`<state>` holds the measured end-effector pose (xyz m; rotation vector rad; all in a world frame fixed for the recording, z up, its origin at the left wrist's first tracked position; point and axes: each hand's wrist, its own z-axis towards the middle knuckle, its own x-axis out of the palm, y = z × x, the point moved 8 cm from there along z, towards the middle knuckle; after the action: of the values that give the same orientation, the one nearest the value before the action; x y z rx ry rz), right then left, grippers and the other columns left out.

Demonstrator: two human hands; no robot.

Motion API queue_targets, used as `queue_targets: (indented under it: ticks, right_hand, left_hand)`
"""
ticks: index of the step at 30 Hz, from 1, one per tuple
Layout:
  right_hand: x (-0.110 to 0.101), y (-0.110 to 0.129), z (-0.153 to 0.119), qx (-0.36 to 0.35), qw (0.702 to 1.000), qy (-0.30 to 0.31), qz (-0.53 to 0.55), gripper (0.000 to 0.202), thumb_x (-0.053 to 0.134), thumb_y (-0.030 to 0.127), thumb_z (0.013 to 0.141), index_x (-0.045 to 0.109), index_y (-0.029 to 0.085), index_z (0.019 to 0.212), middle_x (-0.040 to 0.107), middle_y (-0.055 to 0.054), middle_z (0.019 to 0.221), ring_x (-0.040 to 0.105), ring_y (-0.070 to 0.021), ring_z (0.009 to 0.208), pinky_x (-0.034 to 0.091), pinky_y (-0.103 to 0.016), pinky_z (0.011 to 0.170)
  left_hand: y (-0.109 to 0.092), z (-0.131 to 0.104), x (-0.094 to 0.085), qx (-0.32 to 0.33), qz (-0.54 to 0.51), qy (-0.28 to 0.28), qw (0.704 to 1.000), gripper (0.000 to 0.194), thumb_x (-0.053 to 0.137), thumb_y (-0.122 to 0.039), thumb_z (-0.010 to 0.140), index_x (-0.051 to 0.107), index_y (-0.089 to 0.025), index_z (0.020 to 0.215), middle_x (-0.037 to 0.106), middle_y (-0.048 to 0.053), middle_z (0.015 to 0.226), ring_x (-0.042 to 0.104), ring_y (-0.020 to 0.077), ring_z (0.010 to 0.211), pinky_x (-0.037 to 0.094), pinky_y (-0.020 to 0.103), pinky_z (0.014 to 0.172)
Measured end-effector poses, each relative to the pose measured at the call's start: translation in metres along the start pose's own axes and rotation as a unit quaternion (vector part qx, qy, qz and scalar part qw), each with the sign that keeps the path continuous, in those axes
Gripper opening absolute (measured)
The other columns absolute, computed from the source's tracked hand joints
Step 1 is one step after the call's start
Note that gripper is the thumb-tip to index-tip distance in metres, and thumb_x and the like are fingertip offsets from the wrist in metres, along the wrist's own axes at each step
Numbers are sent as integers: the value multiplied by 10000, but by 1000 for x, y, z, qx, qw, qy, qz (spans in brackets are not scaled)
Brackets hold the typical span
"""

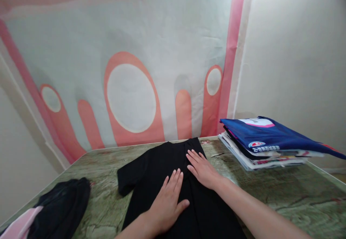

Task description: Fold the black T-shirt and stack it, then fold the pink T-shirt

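Note:
A black short-sleeved shirt lies spread on the table in front of me. Its left sleeve sticks out to the side, while the right part is folded inward over the body. My left hand rests flat on the middle of the shirt, fingers stretched out and thumb apart. Farther up and to the right, my right hand lies open on the folded-over part, fingers spread. Neither hand grips the fabric. The shirt's lower end runs out of view at the bottom.
A stack of folded clothes with a blue jersey on top stands on the right of the wood-patterned table. At the left lie a crumpled black garment and pink cloth. A wall rises behind the table.

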<state>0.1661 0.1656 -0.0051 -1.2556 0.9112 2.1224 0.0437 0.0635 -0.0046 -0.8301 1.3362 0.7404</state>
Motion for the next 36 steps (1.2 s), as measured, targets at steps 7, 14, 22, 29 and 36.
queue_targets:
  ticks: [7, 14, 22, 29, 36]
  right_hand:
    - [19, 7, -4, -25, 997, 69, 20, 576, 245, 553, 960, 347, 258, 1445, 295, -54, 1516, 208, -225, 1413, 174, -507, 1139]
    - [22, 3, -4, -23, 999, 39, 30, 513, 225, 503, 978, 446, 282, 1384, 397, -31, 1468, 295, -202, 1381, 230, -482, 1123]
    - [23, 5, -4, -27, 999, 30, 15, 482, 242, 483, 981, 505, 293, 1338, 462, -37, 1423, 363, -210, 1344, 265, -490, 1105]
    - [21, 5, -4, -23, 999, 36, 13, 468, 262, 473, 979, 499, 295, 1341, 455, -35, 1429, 361, -211, 1346, 271, -493, 1104]
    - [11, 23, -7, -70, 997, 20, 25, 444, 323, 443, 974, 471, 288, 1363, 438, -37, 1441, 354, -208, 1350, 289, -457, 1112]
  left_hand:
    - [91, -110, -35, -142, 1, -100, 985, 555, 402, -396, 944, 285, -253, 1468, 294, 67, 1523, 301, 253, 1380, 276, 469, 1114]
    - [248, -139, -62, -433, 14, -118, 894, 427, 396, -408, 900, 627, -158, 1157, 646, 111, 1148, 578, 256, 1089, 414, 358, 960]
    - [270, -107, -39, -461, 22, -132, 877, 300, 558, -434, 809, 638, -178, 942, 647, 99, 1021, 586, 269, 1012, 431, 323, 835]
    - [256, -107, -44, -446, -75, -237, 860, 248, 451, -274, 895, 487, -172, 1118, 662, 82, 986, 635, 232, 935, 464, 308, 781]
    - [167, -61, -77, -256, -27, -284, 924, 408, 312, -166, 924, 447, -129, 1307, 528, 130, 1320, 460, 191, 1258, 335, 326, 1060]
